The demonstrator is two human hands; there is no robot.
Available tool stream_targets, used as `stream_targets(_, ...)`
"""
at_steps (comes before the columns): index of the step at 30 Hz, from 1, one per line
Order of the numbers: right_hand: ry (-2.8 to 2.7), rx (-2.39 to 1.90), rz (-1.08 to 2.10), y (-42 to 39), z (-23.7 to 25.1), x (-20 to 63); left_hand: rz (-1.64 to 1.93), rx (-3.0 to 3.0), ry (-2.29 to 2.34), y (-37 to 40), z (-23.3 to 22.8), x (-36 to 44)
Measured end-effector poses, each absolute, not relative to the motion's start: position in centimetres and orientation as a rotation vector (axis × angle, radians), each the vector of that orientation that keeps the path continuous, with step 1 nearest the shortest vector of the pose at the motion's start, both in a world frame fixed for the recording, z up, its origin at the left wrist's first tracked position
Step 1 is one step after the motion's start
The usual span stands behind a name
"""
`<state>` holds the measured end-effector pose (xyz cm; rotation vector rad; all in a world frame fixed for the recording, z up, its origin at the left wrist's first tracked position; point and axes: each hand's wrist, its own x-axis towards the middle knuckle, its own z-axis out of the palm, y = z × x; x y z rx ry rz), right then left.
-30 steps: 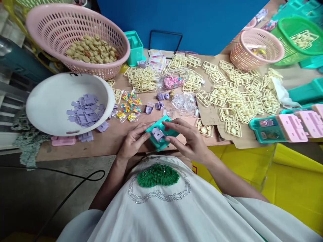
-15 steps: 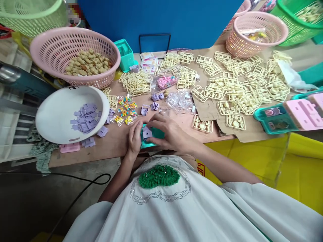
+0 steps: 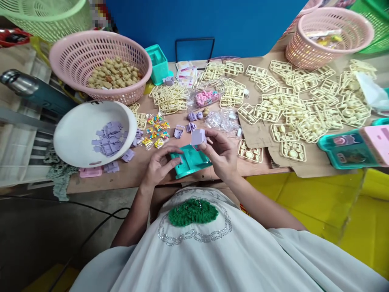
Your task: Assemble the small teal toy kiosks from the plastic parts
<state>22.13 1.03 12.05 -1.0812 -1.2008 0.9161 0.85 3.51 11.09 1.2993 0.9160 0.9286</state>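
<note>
L hand (image 3: 158, 165) grips teal tray (image 3: 191, 161) at near table edge. R hand (image 3: 220, 152) pinches 1 lilac pc (image 3: 198, 137) just above it.

A small toy-assembly workshop, worked by hand.

The plywood table (image 3: 136, 172) is spread with many cream plastic part frames (image 3: 291, 107), not yet broken apart, and sorted stock sits in containers: a pink basket (image 3: 100, 69) heaped with tan moulded pieces, a white bowl (image 3: 75, 134) of lilac parts, little bags of coloured bits (image 3: 154, 132). Finished teal and pink cases (image 3: 352, 148) line the right edge, with more baskets behind against a blue partition (image 3: 197, 20).
</note>
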Motion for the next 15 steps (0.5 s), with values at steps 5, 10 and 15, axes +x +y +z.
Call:
stream_targets(5, -1.108, -1.075, 0.901, 0.7, 12.3, 20.8, 0.877, 1.383, 0.976, 4.0, 12.1, 1.5)
stream_targets(10, -1.169, -1.14, 0.889, 0.5, 12.7, 20.7, 0.865, 1.414, 0.98, 4.1, 12.1, 2.1)
stream_targets(15, -1.159, -1.056, 0.938, 1.0, 11.8, 21.4, 0.897, 1.414, 0.962, 3.7, 12.0, 1.5)
